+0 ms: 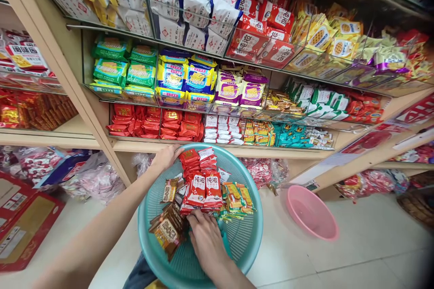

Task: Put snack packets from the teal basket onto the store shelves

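Observation:
A round teal plastic basket (257, 216) stands in front of the shelves, with wrapped snacks in it. My left hand (166, 157) is closed on its far left rim. Inside the basket, my right hand (207, 237) has its fingers curled at the near end of a stack of red-and-white biscuit packets (205, 187); whatever lies under the fingers is hidden. A teal packet (225, 240) shows partly beside that hand. Brown snack packets (167, 230) lie to its left, and yellow-orange packets (237, 198) lie beyond it on the right.
Glass-fronted shelves hold green biscuit packs (110, 71), red packets (181, 125), white packets (222, 130) and several other kinds. A pink basin (312, 212) sits on the tiled floor at right. At left is a red carton (23, 223), with bagged goods (95, 176) under the shelf.

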The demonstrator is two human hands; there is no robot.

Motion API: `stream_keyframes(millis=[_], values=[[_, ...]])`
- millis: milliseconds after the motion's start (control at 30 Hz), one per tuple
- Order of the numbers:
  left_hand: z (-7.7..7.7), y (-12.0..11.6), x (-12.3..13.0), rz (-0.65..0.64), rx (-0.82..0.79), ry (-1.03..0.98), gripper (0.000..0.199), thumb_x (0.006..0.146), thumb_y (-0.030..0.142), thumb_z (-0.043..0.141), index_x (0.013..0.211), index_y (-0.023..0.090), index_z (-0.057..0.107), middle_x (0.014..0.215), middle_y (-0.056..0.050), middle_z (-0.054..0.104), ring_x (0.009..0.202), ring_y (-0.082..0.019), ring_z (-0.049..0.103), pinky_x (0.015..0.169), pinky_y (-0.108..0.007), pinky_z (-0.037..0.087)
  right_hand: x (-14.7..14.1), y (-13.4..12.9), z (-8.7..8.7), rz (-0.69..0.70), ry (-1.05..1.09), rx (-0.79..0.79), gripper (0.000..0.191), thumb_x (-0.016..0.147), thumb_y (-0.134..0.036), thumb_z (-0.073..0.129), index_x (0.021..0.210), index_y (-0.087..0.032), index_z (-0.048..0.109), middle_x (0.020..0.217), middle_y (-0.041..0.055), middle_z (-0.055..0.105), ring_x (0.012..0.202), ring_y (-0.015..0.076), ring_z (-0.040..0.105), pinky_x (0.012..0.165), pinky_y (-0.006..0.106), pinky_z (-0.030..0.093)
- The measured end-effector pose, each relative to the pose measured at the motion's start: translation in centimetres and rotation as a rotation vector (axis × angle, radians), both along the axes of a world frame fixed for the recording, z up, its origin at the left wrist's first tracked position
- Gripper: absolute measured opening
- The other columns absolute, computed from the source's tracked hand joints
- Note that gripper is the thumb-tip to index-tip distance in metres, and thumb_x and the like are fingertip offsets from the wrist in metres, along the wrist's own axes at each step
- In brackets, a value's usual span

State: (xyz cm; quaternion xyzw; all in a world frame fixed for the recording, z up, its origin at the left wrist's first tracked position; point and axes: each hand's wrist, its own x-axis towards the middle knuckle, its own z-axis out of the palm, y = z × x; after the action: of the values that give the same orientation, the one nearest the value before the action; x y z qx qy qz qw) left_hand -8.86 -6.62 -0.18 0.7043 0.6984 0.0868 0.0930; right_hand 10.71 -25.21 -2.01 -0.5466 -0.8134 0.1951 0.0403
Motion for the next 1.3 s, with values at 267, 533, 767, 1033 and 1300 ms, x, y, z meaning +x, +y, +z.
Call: stream_keyframes(millis=[267,533,767,1033,1300], values=[[-0.2,0.1,-0.1,-0.009,0.014,0.000,0.051,0.092,0.053,0.025,0.123,0.022,0.051,0.110,-0.013,0.067,0.099,-0.027,0.063,0.082,-0.034,0.046,-0.7,-0.1,0.1,0.017,-0.092,0.040,0.039,0.086,-0.010,0.040,0.122,-0.021,0.053,0.128,0.0075,0.054,0.111,0.0255,0.055,0.096,0.043,0.044],[-0.6,0.2,-0.2,-0.013,0.032,0.000,0.052,0.091,0.054,0.025,0.123,0.023,0.052,0.106,-0.013,0.068,0.095,-0.026,0.065,0.080,-0.033,0.047,-1.9,-0.3,0.2,-0.042,-0.264,0.038,0.045,0.086,-0.002,0.031,0.122,-0.017,0.053,0.131,0.0133,0.051,0.112,0.0270,0.055,0.093,0.045,0.045],[-0.8,0.2,-0.3,-0.019,0.045,-0.009,0.052,0.091,0.054,0.025,0.122,0.022,0.053,0.107,-0.014,0.068,0.097,-0.028,0.064,0.080,-0.034,0.047,-2.2,-0.3,0.4,-0.053,-0.291,0.015,0.045,0.084,0.002,0.030,0.116,-0.015,0.057,0.128,0.0149,0.052,0.108,0.0239,0.058,0.090,0.037,0.047],[-0.5,0.2,-0.2,-0.014,0.035,0.012,0.053,0.091,0.055,0.024,0.122,0.022,0.053,0.105,-0.013,0.069,0.096,-0.027,0.065,0.080,-0.035,0.047,-2.3,-0.3,0.6,-0.014,-0.162,0.044,0.044,0.084,0.000,0.030,0.114,-0.017,0.057,0.118,0.0124,0.059,0.106,0.0237,0.057,0.093,0.043,0.041],[-0.5,0.2,-0.2,-0.019,0.050,-0.005,0.054,0.091,0.055,0.023,0.121,0.022,0.053,0.107,-0.014,0.068,0.097,-0.029,0.064,0.079,-0.036,0.048,-1.9,0.0,0.2,0.038,-0.076,0.003,0.045,0.086,-0.006,0.035,0.127,-0.020,0.048,0.126,0.0081,0.056,0.114,0.0251,0.052,0.101,0.046,0.035]])
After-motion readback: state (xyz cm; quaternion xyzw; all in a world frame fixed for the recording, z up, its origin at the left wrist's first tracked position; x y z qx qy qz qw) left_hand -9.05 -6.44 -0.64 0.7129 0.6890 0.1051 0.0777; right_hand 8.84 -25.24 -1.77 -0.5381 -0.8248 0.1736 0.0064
